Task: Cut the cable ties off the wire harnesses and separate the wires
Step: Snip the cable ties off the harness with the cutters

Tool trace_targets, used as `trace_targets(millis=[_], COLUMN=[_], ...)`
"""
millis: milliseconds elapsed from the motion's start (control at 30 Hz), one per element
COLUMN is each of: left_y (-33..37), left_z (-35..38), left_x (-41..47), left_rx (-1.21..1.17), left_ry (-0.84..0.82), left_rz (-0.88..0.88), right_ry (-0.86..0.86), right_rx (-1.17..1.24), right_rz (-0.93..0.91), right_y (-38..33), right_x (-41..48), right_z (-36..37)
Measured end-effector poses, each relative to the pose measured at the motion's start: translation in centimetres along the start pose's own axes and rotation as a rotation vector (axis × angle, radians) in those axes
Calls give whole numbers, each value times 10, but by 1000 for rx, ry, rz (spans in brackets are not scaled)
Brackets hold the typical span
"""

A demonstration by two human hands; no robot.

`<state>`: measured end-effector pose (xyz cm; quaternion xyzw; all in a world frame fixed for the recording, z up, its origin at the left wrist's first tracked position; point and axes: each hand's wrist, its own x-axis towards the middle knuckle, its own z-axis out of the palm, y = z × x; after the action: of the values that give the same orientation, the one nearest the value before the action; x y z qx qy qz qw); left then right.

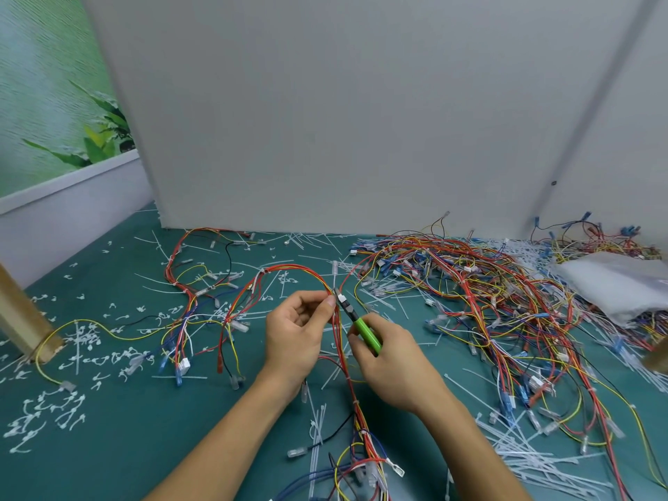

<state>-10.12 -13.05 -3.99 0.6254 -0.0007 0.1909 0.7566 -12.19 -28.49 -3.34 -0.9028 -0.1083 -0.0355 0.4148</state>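
A wire harness [347, 374] of red, yellow and blue wires runs from the near edge up between my hands and arches left. My left hand [294, 338] pinches the red wires near the top of the arch. My right hand [388, 359] grips green-handled cutters [365, 330]. Their dark jaws sit against a white cable tie [339, 295] on the bundle, right beside my left fingertips. More white ties ring the harness lower down.
A big tangled heap of harnesses [488, 294] covers the right of the green mat [126, 428]. Separated wires [195, 301] and cut tie bits lie on the left. Loose cable ties [524, 453], a clear plastic bag [614, 283], a wooden post [21, 320] and a grey partition [325, 121] surround the spot.
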Motion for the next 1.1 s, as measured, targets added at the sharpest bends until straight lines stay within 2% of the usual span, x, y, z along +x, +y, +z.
trace_targets(millis=[167, 433, 567, 700, 900, 1100], left_y=[1, 0, -1, -4, -10, -8], left_z=[0, 1, 1, 1, 0, -2], left_x=[-1, -2, -2, -3, -6, -7], left_rx=[-13, -12, -5, 73, 172, 197], left_ry=[-6, -18, -70, -162, -336, -385], left_rz=[4, 9, 22, 45, 108, 108], right_ry=[12, 104, 175, 229, 219, 241], right_rx=[43, 267, 534, 692, 661, 619], right_rz=[21, 152, 216, 168, 93, 101], right_y=[-3, -2, -3, -8, -6, -4], right_x=[0, 4, 7, 7, 6, 8], right_z=[2, -7, -8, -12, -12, -10])
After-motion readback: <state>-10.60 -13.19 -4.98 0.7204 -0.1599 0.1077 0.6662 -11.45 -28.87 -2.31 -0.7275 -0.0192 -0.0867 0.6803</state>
